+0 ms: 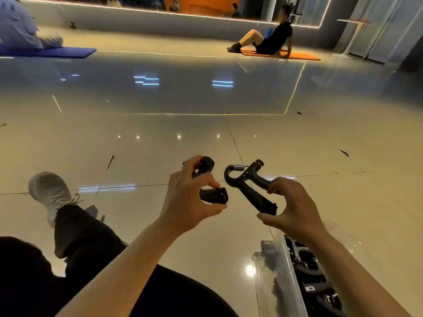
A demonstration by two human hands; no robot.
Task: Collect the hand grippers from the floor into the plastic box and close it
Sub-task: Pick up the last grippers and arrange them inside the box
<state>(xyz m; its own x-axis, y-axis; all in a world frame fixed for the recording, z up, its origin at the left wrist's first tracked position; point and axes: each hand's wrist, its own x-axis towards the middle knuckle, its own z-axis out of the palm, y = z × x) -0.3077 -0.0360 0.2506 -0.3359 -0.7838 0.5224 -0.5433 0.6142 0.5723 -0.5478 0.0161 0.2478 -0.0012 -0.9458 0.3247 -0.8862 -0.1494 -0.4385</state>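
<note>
My left hand (187, 202) grips a black hand gripper (212, 195) above the glossy floor, with its two handle ends sticking out past my fingers. My right hand (290, 209) holds a second black hand gripper (248, 183) by its two handles, spring and curved top pointing away from me. The two hand grippers hang close together, apart from each other. A clear plastic box (286, 277) stands on the floor under my right forearm, open, with several black hand grippers inside. Its lid is hard to make out.
My left leg in dark trousers and a grey shoe (51, 191) stretches out at the left. Far off, a person sits on an orange mat (297, 56) and another on a blue mat (52, 52). Cracked floor tiles lie ahead.
</note>
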